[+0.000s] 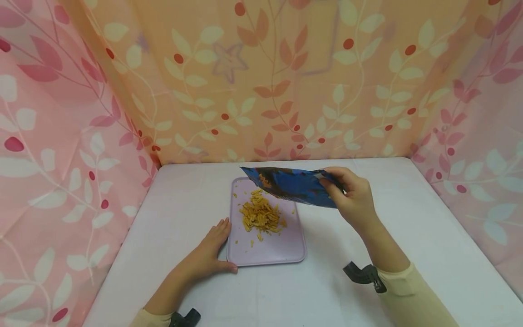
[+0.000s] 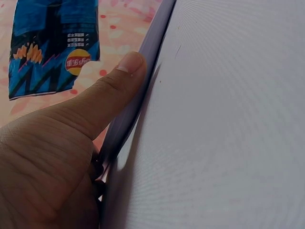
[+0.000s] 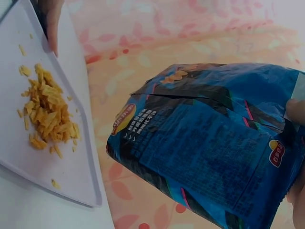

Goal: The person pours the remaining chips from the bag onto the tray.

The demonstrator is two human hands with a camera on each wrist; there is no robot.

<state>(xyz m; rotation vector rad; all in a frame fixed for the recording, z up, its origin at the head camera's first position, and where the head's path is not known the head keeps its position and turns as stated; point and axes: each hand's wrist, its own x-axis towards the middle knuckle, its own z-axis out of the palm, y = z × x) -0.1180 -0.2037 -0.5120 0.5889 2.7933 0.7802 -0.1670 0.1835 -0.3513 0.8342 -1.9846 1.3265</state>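
Up in the air over the tray's far right side, my right hand (image 1: 356,196) pinches one end of a blue chip bag (image 1: 292,185) between thumb and fingers. The bag lies nearly level, its other end pointing left; the right wrist view shows its printed, creased side. Below it, a heap of broken yellow chips (image 1: 261,217) sits on a pale purple tray (image 1: 279,250). My left hand (image 1: 210,252) rests against the tray's left edge, thumb at the near corner. In the left wrist view the thumb (image 2: 112,88) lies straight along the rim; the other fingers are mostly hidden.
A white-covered table (image 1: 163,213) carries the tray. Patterned curtains (image 1: 278,91) hang at the back and on both sides. Small chip crumbs lie scattered around the heap on the tray. Black camera mounts (image 1: 365,276) sit on both wrists.
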